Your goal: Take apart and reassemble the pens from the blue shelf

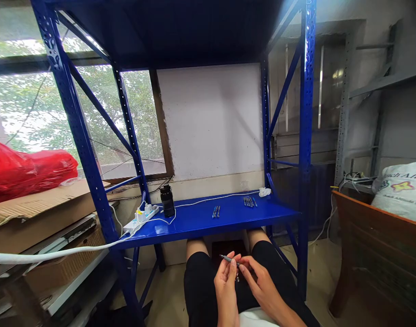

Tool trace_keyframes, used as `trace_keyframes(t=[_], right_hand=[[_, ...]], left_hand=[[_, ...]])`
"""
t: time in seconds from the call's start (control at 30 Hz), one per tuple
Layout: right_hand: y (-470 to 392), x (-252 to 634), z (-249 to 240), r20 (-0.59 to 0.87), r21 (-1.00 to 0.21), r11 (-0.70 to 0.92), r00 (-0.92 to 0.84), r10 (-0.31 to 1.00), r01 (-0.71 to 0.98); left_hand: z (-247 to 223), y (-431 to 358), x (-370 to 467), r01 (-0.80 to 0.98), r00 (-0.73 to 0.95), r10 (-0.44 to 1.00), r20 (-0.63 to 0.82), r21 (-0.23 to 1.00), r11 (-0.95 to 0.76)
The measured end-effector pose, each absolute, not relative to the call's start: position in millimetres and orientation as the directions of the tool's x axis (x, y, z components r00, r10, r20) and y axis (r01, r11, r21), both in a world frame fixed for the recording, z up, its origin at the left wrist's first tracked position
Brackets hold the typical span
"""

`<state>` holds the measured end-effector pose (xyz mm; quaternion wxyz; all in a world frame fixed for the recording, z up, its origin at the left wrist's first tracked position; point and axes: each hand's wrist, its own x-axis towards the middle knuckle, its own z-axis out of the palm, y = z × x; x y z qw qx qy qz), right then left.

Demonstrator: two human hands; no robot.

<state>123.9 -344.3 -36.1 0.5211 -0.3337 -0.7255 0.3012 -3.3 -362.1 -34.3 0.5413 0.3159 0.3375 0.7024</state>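
Above my lap, my left hand [226,282] pinches a slim grey pen [225,258], its tip pointing up and to the left. My right hand [260,278] is closed at the pen's other end, thumb and fingers pressed together there. Small shiny pieces [238,277] show between the two hands, too small to name. On the blue shelf [190,227] ahead lie a small row of pens [215,211] and, farther right, a larger group of several pens [250,201].
A black bottle [166,201] stands on the shelf beside a white power strip [141,219]. A white cable [201,200] runs along the back to a white bundle [264,192]. Blue uprights [306,136] frame both sides. Cardboard [41,213] is at left, a wooden chair [374,240] at right.
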Motion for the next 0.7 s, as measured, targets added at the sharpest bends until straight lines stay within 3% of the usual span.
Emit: trace_keyframes(t=[0.7], right_hand=[[-346.2,123.2,-35.4,0.512,-0.802,0.570,-0.286,0.810,0.179]], left_hand=[[-33.6,-364.6,-1.5,-0.553,-0.182,0.977,0.110,0.810,-0.194]])
